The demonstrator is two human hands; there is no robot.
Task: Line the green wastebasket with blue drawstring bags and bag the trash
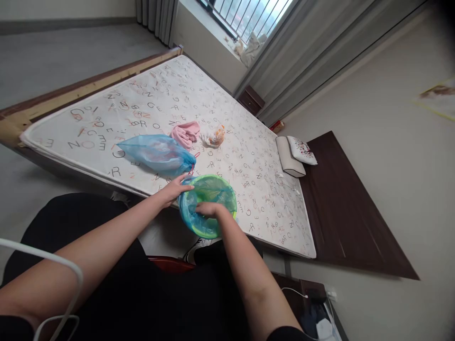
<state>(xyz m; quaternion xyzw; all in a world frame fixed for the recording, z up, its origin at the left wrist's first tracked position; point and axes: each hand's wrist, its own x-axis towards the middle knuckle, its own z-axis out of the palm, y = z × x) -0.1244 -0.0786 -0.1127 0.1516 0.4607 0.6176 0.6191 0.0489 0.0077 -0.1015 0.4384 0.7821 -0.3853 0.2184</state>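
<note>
A green trash can (pixel 230 187) stands tilted in front of me at the bed's near edge, lined with a thin blue trash bag (pixel 188 208). The bag's edge folds over the rim on the left. My left hand (pixel 173 190) grips the lined rim at its left side, thumb inside and fingers toward the outside. Down inside the can, my right hand (pixel 208 209) touches the bag's lining; its fingertips are partly hidden. A filled blue plastic bag (pixel 156 152), tied with a red drawstring (pixel 194 166), lies on the mattress just beyond my left hand.
The lettered mattress (pixel 249 161) holds a pink cloth (pixel 186 134), a crumpled white-and-orange plastic package (pixel 214 137) and two pillows (pixel 291 156) near the dark headboard (pixel 341 203). A white cable (pixel 53 258) crosses my left arm. A nightstand (pixel 302 296) stands at lower right.
</note>
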